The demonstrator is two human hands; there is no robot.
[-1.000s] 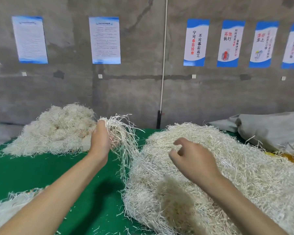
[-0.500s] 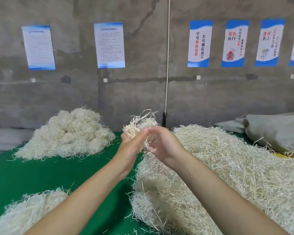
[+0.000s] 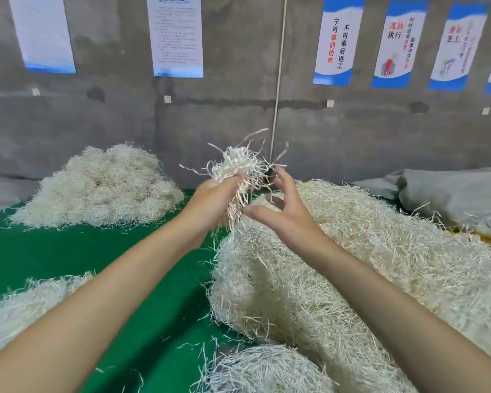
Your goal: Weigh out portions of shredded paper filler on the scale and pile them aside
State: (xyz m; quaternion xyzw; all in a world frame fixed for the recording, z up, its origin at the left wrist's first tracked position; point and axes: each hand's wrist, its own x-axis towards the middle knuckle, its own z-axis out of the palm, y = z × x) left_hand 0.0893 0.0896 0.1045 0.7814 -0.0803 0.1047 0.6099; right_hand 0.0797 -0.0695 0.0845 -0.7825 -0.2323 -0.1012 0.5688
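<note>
Left hand (image 3: 210, 199): fingers closed around a tuft of shredded paper (image 3: 237, 168), raised above the green counter (image 3: 102, 251).
Right hand (image 3: 284, 211): fingers spread wide, just beside the tuft.
Bulk heap (image 3: 366, 265): under right arm.
Far pile (image 3: 99, 188): back left.

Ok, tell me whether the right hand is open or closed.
Open: the right hand has its fingers spread beside the paper tuft, which the left hand grips.

The single head-worn camera is looking forward and slightly down across the green table (image 3: 68, 251), facing the concrete wall (image 3: 233, 114) behind it, sitting close above the table's near edge. No second view.
</note>
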